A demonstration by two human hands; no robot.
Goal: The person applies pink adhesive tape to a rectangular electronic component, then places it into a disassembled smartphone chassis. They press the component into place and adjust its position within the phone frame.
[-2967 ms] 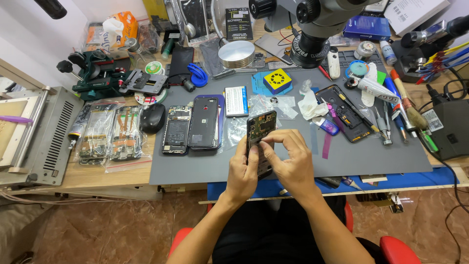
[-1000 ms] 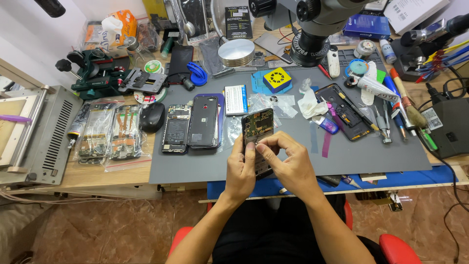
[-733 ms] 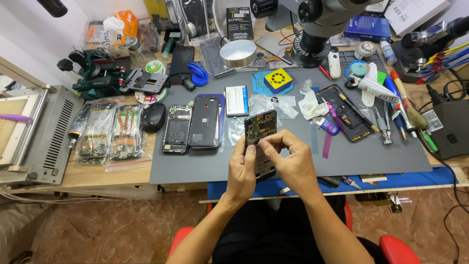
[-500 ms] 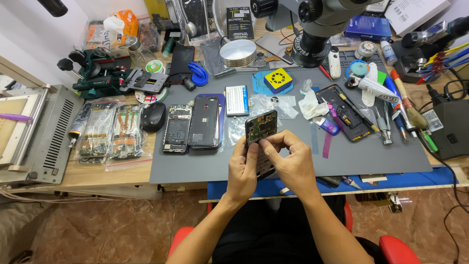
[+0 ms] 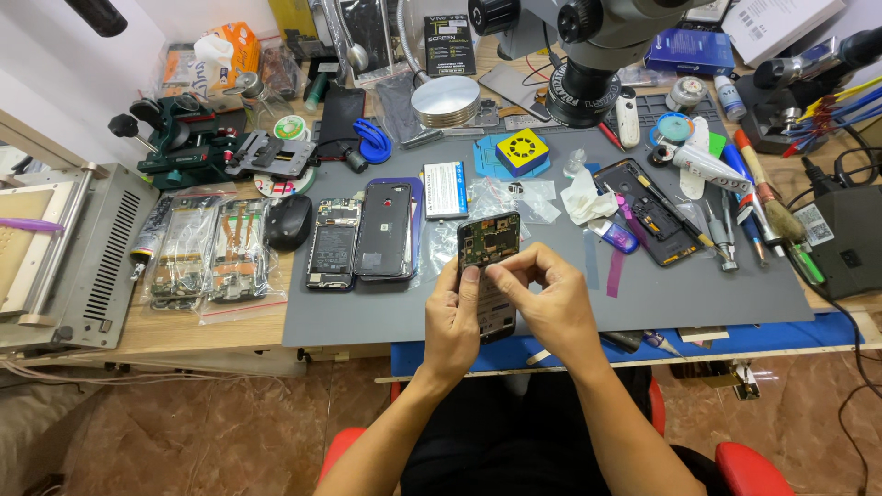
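The left hand (image 5: pixel 452 317) is gripping an opened phone (image 5: pixel 488 276) from its left side, fingers curled around the edge, and is holding it above the near edge of the grey mat (image 5: pixel 698 294). The right hand (image 5: pixel 551 298) is lying over the phone's right side, with thumb and forefinger pinched together at the upper part where the green board is showing. What they are pinching is too small to see, maybe a screw or a small connector.

On the far side of the table, a dark upright package (image 5: pixel 450 44) with a pale label is standing behind a round metal tin (image 5: pixel 445 100); its inside is not visible. To the far left, an orange and white packet (image 5: pixel 218 57) is leaning near the wall. A blue flat box (image 5: pixel 690 51) is lying at the far right, beside the microscope (image 5: pixel 588 55). A small white and blue package (image 5: pixel 446 189) is resting on the mat, just right of two other phones (image 5: pixel 358 242). On the left, clear plastic bags (image 5: pixel 207 248) are holding phone parts.
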